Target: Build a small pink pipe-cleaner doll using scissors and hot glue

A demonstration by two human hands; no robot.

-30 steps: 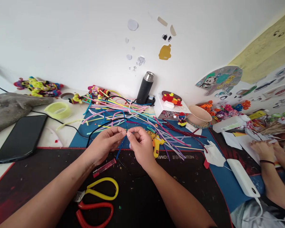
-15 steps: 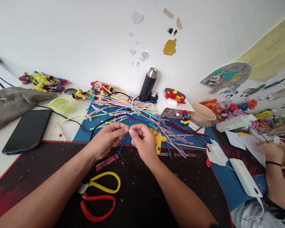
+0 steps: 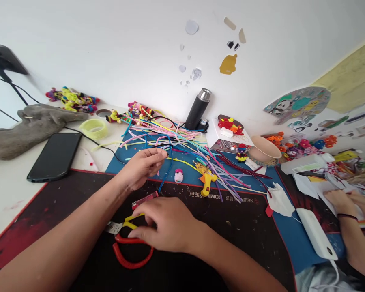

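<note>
My left hand (image 3: 147, 166) pinches a bent blue pipe cleaner (image 3: 167, 173) between thumb and fingertips, above the far edge of the dark mat. My right hand (image 3: 164, 225) is lower and nearer, over the scissors (image 3: 130, 263), which have one yellow and one red handle loop. Its thumb and fingers are apart, with part of the yellow loop showing between them; whether they touch the handles I cannot tell. Just beyond this hand lies a small red-pink box-shaped piece (image 3: 144, 199). A little pink-and-white figure head (image 3: 178, 175) rests behind the mat.
Behind the hands spreads a pile of coloured pipe cleaners (image 3: 170, 140). A yellow glue gun (image 3: 207, 180) lies right of centre. Farther back stands a black flask (image 3: 197, 109). A phone (image 3: 54, 156) lies at left; a white device (image 3: 316, 233) and another person's hands (image 3: 340, 200) are at right.
My right hand has let go of the blue pipe cleaner and moved down toward me, over the scissors. My left hand still holds the pipe cleaner. The view has shifted slightly left.
</note>
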